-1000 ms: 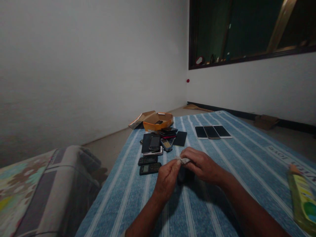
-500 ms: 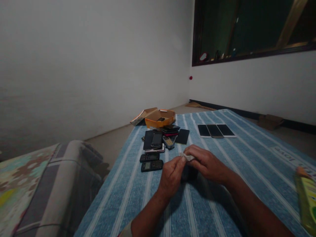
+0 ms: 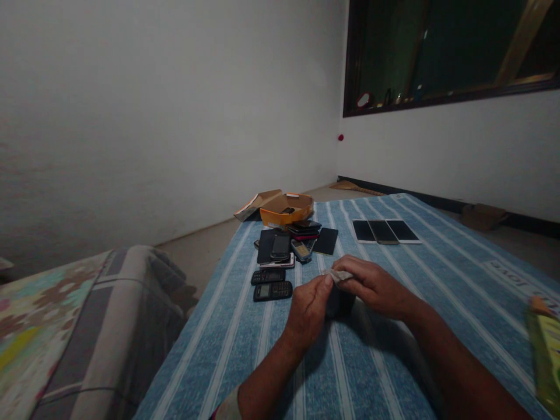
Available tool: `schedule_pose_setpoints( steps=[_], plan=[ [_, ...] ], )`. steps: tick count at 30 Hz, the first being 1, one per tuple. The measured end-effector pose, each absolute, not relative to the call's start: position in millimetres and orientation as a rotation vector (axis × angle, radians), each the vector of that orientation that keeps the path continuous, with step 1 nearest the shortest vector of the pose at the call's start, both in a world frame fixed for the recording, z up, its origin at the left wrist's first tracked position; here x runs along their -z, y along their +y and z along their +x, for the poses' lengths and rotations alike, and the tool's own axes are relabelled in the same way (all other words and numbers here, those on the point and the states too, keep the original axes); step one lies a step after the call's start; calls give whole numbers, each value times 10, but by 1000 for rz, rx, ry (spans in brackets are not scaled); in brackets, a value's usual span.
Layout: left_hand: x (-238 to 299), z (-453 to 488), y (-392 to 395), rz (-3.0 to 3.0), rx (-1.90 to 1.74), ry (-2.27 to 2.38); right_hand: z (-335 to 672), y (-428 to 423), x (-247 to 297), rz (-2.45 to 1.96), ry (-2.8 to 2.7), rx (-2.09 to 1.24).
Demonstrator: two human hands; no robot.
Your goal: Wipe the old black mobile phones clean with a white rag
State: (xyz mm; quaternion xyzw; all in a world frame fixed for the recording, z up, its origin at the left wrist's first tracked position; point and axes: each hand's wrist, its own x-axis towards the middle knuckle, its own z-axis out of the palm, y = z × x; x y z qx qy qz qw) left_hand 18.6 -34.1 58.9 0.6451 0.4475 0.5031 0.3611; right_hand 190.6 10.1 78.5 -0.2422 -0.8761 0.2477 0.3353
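Note:
My left hand (image 3: 308,306) is closed on a dark phone-like slab (image 3: 339,303), held low over the striped bed cover. My right hand (image 3: 374,287) pinches a crumpled whitish tissue (image 3: 340,275) against the slab's upper edge, close to my left thumb. The slab is partly hidden by both hands, so its face does not show. Just left of my left hand lie two black keypad phones, a nearer one (image 3: 272,291) and a farther one (image 3: 268,276). Behind them is a pile of phones (image 3: 280,245), with a blue-grey keypad phone (image 3: 301,251) at its side.
An open orange cardboard box (image 3: 280,219) stands behind the pile. Three touchscreen phones (image 3: 384,231) lie side by side at the back right. A yellow-green package (image 3: 545,356) is at the right edge. Left, beyond a gap, is a blanket-covered piece of furniture (image 3: 126,303).
The view has shifted slightly, so everything sits a little farther right. Both hands stay together; the tissue has moved slightly over the slab's edge, and more of the slab shows.

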Motion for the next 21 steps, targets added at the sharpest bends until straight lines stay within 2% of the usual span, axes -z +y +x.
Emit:
schedule_pose_setpoints(
  steps=[12,21],
  plan=[
    [-557,193,-331,1633,-1278,1154,2053,107,-850,-745,-2292,-761],
    [-577,188,-319,1608,-1304,1174,2131,101,-871,-856,-2292,-729]
  ],
)
